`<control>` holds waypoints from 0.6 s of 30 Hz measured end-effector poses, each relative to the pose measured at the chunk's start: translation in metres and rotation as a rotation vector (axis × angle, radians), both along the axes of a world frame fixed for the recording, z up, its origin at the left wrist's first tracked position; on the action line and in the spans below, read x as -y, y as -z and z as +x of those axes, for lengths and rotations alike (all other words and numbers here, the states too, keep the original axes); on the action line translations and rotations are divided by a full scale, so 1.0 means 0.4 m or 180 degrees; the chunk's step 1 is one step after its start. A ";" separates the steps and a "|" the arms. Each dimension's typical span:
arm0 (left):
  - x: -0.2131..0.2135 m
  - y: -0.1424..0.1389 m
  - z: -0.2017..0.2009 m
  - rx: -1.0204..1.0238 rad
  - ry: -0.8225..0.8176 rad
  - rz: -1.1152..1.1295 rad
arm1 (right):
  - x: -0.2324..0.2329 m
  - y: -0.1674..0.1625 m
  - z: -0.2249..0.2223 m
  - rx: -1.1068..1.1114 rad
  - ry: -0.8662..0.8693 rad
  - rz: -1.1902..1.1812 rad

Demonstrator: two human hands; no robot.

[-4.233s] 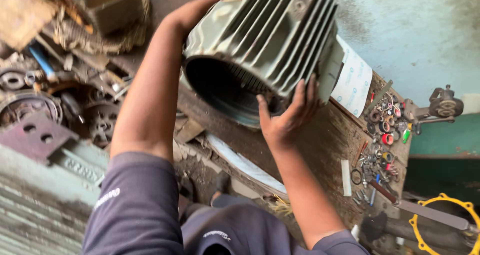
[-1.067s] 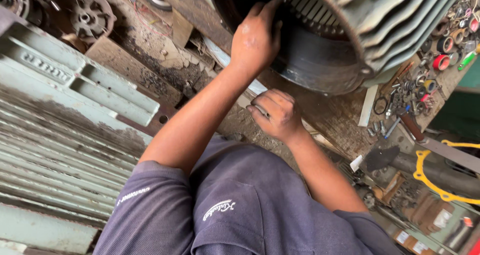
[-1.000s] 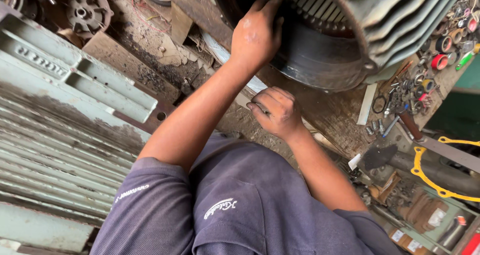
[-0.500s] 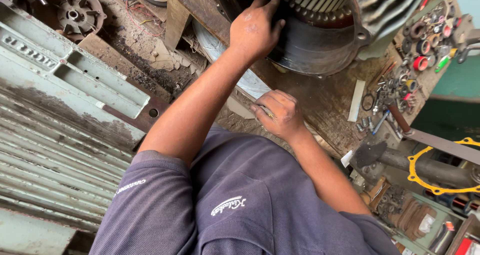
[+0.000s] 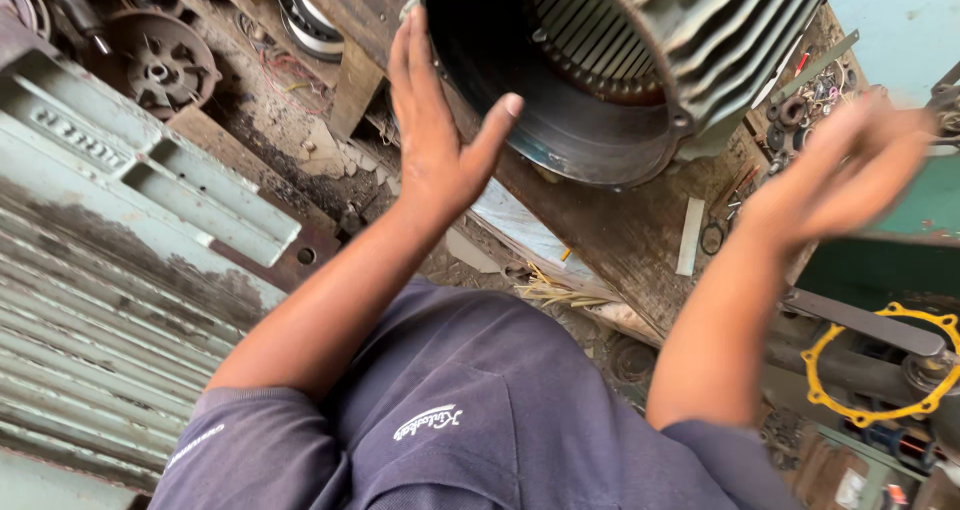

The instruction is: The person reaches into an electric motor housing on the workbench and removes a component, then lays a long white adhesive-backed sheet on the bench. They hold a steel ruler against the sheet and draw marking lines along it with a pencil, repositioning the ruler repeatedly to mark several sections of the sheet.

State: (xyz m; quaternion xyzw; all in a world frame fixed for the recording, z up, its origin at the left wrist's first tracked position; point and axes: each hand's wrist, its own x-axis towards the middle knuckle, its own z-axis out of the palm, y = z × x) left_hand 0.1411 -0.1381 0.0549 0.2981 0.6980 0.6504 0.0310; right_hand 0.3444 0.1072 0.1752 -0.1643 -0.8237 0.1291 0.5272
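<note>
Head view: both hands off work versus half second ago. Left hand [image 5: 432, 135] then gripped rim of motor housing [image 5: 640, 70]; now open, fingers straight, just beside rim, holding nothing. Right hand [image 5: 840, 175] then rested low on bench [image 5: 610, 235]; now raised, spread open, empty, motion-blurred. Housing lies on its side on bench, open end toward camera, top cut off by frame edge. Small parts near right hand too blurred to identify.

The person wears a dark navy short-sleeved shirt [image 5: 480, 420] with a small white emblem on the chest; both forearms and hands are bare.
</note>
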 end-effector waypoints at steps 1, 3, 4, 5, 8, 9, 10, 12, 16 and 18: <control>-0.002 -0.023 0.001 0.0081 0.0073 0.0115 | -0.099 -0.024 -0.017 -0.0082 0.0129 -0.0172; -0.038 -0.068 -0.005 0.0124 0.0140 0.0044 | -0.296 -0.020 -0.095 -0.0153 -0.0284 -0.0597; -0.066 -0.089 -0.004 0.0209 0.0148 0.0034 | -0.371 -0.002 -0.126 -0.0205 -0.0405 -0.1357; -0.093 -0.106 -0.002 0.0294 0.0155 0.0024 | -0.423 0.028 -0.147 -0.0289 -0.0478 -0.2114; -0.166 -0.140 0.004 0.0667 0.0153 0.0084 | -0.483 0.077 -0.194 -0.0364 -0.0563 -0.3165; -0.181 -0.147 0.000 0.0716 0.0192 0.0146 | -0.485 0.082 -0.208 -0.0400 -0.0623 -0.3329; -0.195 -0.156 -0.003 0.0763 0.0240 0.0198 | -0.487 0.087 -0.213 -0.0420 -0.0666 -0.3442; -0.209 -0.179 -0.010 0.0937 0.0255 0.0288 | -0.488 0.083 -0.224 -0.0462 -0.0760 -0.3594; -0.175 -0.249 -0.023 0.1504 0.0374 0.0447 | -0.491 0.059 -0.251 -0.0573 -0.0996 -0.3700; -0.102 -0.269 -0.002 0.1011 0.0312 0.0216 | -0.501 0.067 -0.255 -0.0633 -0.1170 -0.3586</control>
